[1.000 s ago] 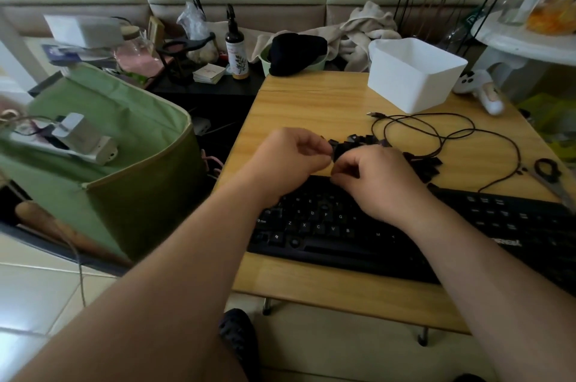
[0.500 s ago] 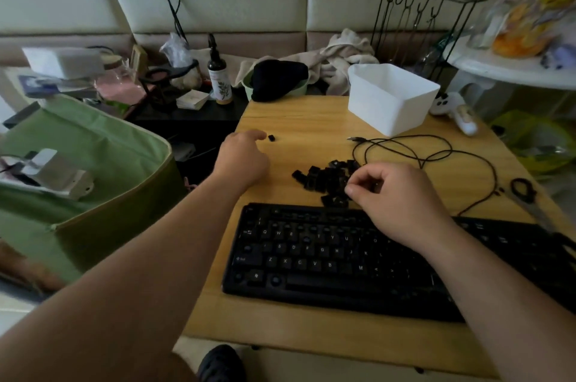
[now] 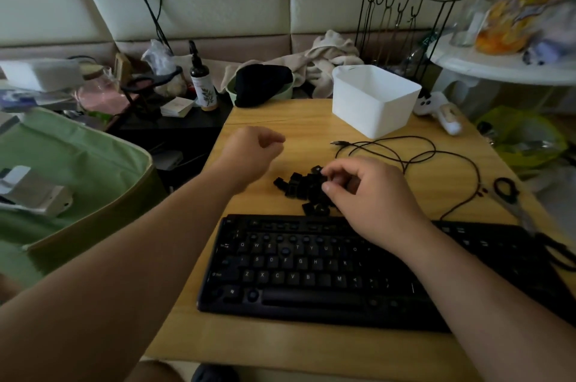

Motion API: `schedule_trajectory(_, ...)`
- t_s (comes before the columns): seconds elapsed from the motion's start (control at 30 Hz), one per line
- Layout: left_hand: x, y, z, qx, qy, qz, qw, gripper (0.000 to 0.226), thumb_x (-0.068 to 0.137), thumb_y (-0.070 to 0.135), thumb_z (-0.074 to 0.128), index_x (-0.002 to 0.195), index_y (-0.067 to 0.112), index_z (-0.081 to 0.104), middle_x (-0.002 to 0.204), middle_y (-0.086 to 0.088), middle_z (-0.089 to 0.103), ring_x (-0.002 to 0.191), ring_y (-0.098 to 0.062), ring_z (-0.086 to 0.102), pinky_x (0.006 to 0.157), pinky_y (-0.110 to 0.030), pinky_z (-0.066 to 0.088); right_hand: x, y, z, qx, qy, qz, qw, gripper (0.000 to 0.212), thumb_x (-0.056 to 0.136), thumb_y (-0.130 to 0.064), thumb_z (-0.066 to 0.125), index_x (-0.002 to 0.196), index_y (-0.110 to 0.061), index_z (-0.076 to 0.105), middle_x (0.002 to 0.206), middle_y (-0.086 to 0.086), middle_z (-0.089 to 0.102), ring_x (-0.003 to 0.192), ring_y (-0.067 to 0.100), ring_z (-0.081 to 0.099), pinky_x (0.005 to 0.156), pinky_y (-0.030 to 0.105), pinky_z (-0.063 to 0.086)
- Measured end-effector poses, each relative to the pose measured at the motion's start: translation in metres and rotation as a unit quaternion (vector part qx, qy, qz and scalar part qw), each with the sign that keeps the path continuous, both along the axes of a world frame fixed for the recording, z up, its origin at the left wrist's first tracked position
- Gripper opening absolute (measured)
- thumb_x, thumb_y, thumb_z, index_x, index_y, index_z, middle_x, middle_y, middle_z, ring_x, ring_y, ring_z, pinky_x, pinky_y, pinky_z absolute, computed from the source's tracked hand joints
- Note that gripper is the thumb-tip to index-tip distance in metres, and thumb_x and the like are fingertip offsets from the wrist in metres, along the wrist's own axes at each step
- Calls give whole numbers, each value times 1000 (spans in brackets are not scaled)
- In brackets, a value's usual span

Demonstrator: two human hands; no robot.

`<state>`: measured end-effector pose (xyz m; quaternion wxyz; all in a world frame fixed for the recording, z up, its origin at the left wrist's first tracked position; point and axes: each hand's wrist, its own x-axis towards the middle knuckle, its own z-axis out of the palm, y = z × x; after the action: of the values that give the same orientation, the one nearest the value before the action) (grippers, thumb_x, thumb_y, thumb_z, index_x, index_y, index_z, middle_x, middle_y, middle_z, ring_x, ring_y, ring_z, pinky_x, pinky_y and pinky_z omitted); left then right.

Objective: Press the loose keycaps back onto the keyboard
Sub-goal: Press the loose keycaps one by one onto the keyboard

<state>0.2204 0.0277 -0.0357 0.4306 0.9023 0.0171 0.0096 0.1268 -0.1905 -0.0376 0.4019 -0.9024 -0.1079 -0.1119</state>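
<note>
Head view: right hand [image 3: 371, 194] sits with curled fingers [image 3: 335, 170] picking into the loose keycaps [image 3: 299, 185], heaped on the bench [image 3: 280, 347] at the keyboard's [image 3: 311, 272] 12 o'clock. Left hand [image 3: 249, 151] is fisted; contents hidden. A careless rake could scatter caps off the bench.

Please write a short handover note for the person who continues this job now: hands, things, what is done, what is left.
Left hand: curled above the table, grip contents not visible.
Right hand: fingers in the pile of loose keycaps, behind the keyboard.
Done: most letter keys are seated.
Left: several bare stems in the upper rows; the pile is not yet fitted.
</note>
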Motion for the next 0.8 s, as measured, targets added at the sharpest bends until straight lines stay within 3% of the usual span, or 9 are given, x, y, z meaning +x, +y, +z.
schedule_trajectory(0.03, -16, -8, 7, -156, 46, 5, 987, 20, 103, 20, 65, 121, 16, 74, 108, -1, 73, 96, -15, 66, 78, -28, 54, -2, 0, 2, 13, -15, 3, 1000, 20, 91, -25, 77, 108, -36, 75, 87, -17, 67, 76, 2, 60, 63, 8, 42)
schedule_trajectory(0.1, -44, -24, 19, -421, 151, -17, 894, 19, 104, 12, 60, 119, 11, 72, 103, -5, 75, 88, -14, 68, 75, -25, 56, -3, 2, 6, 42, -53, 5, 998, 29, 90, -22, 79, 115, -35, 73, 90, -15, 67, 76, 5, 61, 66, 10, 46)
schedule_trajectory(0.17, -70, -32, 26, -531, 202, -42, 822, 19, 104, 8, 57, 115, 10, 72, 102, -5, 76, 86, -12, 70, 74, -22, 59, -7, 4, 11, 69, -96, 10, 993, 32, 87, -18, 81, 114, -33, 72, 93, -13, 65, 77, 7, 62, 68, 14, 51)
schedule_trajectory(0.33, -107, -41, 31, -591, 192, -27, 783, 17, 102, 12, 59, 109, 14, 74, 105, -5, 75, 90, -13, 68, 73, -19, 59, -17, 6, 18, 65, -157, 30, 985, 25, 85, -17, 83, 108, -25, 77, 100, -10, 67, 82, 9, 65, 73, 23, 53)
schedule_trajectory(0.5, -122, -41, 27, -592, 178, -35, 786, 17, 101, 13, 59, 105, 17, 75, 103, -5, 75, 86, -11, 68, 69, -18, 57, -28, 9, 19, 60, -191, 39, 979, 19, 85, -15, 83, 103, -20, 80, 99, -8, 68, 92, 6, 65, 79, 23, 53)
schedule_trajectory(0.67, -128, -32, 26, -579, 169, -42, 796, 17, 100, 9, 60, 105, 15, 75, 104, -5, 74, 85, -11, 68, 68, -18, 56, -32, 13, 20, 30, -218, 42, 975, 18, 84, -18, 84, 101, -18, 81, 97, -6, 69, 88, 7, 65, 76, 24, 54)
schedule_trajectory(0.8, -128, -25, 30, -602, 178, -56, 776, 22, 98, 3, 60, 109, 14, 75, 107, -7, 75, 87, -12, 69, 73, -17, 57, -35, 20, 20, 73, -210, 29, 975, 19, 85, -12, 83, 101, -21, 79, 95, -8, 70, 84, 8, 65, 74, 17, 52)
